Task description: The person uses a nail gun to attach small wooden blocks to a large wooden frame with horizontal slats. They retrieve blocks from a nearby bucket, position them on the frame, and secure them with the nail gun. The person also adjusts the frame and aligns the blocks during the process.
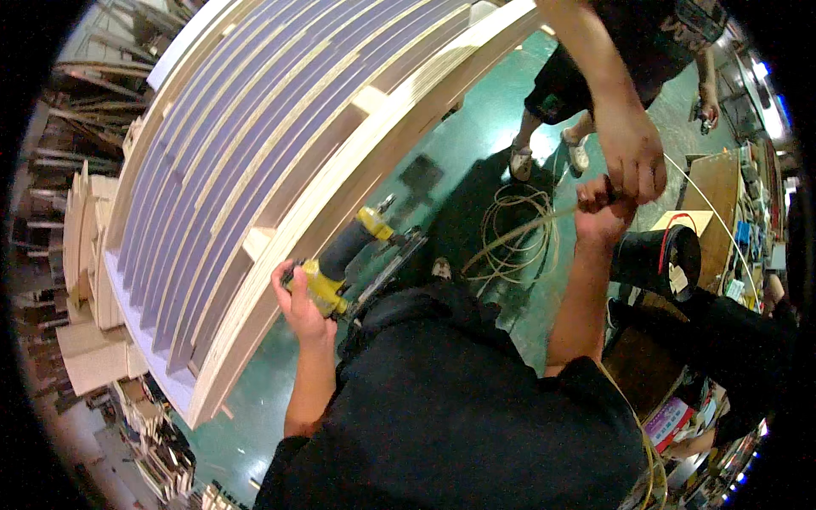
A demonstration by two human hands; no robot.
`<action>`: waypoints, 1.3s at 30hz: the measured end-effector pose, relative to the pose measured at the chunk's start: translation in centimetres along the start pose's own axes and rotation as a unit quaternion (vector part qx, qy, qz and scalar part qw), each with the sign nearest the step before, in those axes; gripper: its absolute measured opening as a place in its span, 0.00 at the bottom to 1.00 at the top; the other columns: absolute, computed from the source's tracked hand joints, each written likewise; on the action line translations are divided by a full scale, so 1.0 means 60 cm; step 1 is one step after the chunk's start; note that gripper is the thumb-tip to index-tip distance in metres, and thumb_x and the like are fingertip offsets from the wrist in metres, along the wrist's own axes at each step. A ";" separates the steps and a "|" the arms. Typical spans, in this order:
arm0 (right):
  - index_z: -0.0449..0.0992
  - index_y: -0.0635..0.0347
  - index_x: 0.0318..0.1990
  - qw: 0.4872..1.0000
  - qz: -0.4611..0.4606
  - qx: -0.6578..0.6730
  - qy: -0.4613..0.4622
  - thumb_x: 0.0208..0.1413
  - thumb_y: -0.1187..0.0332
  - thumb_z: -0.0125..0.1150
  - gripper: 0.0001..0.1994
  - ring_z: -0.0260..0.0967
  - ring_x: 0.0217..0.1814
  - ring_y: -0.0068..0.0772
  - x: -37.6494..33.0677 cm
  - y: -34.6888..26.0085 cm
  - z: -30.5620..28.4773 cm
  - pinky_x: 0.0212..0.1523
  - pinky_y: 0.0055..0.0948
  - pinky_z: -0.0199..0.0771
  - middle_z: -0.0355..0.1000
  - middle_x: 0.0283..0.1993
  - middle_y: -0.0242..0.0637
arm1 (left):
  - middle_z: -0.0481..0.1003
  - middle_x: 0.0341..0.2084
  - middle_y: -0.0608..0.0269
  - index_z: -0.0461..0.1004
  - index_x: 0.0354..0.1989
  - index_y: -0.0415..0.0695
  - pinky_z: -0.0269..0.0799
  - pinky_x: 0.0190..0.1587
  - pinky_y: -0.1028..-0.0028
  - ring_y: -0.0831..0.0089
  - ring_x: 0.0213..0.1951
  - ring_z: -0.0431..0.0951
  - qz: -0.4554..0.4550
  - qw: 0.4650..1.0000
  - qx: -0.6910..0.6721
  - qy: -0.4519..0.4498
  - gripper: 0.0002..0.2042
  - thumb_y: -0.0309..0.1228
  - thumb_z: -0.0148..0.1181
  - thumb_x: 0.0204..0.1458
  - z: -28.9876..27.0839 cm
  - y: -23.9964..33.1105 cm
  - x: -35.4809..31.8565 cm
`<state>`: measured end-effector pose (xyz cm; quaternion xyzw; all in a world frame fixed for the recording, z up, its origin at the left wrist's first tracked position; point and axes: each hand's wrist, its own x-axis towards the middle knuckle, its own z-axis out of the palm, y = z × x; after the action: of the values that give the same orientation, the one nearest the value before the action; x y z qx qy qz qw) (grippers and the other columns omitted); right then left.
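My left hand (pixel 304 304) grips a yellow and black nail gun (pixel 344 257) by its yellow head, beside the pale wooden edge of a large curved frame (pixel 285 223). The gun's metal magazine (pixel 393 270) and the small metal fitting (pixel 387 204) at its handle's end point away from me. Out to the right, my right hand (pixel 605 219) is closed around a pale air hose (pixel 531 228), which runs down toward the floor. Another person's hand (pixel 633 157) reaches in from above and meets my right hand. What lies between the two hands is hidden.
Loops of hose (pixel 514 246) lie on the green floor. A person in dark shorts (pixel 557 81) stands beyond. A black bucket (pixel 650 259) is at the right, near a cluttered workbench (pixel 712 191). Wood scraps (pixel 157 442) are piled at lower left.
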<state>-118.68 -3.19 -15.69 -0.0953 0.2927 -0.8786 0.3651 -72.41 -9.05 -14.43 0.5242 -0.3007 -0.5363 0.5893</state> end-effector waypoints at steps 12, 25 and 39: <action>0.63 0.47 0.65 0.942 -0.017 -0.334 0.025 0.73 0.53 0.50 0.20 0.59 0.26 0.23 -0.233 0.057 0.019 0.34 0.36 0.78 0.58 0.27 0.27 | 0.77 0.49 0.51 0.63 0.67 0.47 0.82 0.50 0.53 0.51 0.47 0.81 -0.084 0.950 -0.189 -0.232 0.35 0.45 0.68 0.53 0.003 0.096 0.087; 0.71 0.56 0.53 0.920 0.030 -0.334 0.201 0.72 0.65 0.50 0.09 0.59 0.23 0.21 -0.471 0.117 0.029 0.34 0.34 0.76 0.61 0.25 0.28 | 0.73 0.60 0.48 0.65 0.67 0.40 0.71 0.64 0.52 0.50 0.60 0.74 -0.429 0.700 -0.352 -0.449 0.28 0.44 0.58 0.65 0.049 -0.023 0.078; 0.73 0.53 0.48 0.906 -0.020 -0.316 0.281 0.72 0.55 0.52 0.12 0.57 0.25 0.16 -0.609 0.111 -0.011 0.32 0.27 0.71 0.59 0.25 0.22 | 0.74 0.59 0.51 0.63 0.70 0.45 0.62 0.68 0.47 0.55 0.61 0.75 -0.498 0.524 -0.318 -0.614 0.30 0.43 0.61 0.63 0.054 -0.071 -0.001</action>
<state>-88.92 18.84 -18.43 0.0395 0.6437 -0.7375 0.2005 -76.75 -9.44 -17.54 -0.0919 -0.0878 -0.9916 0.0241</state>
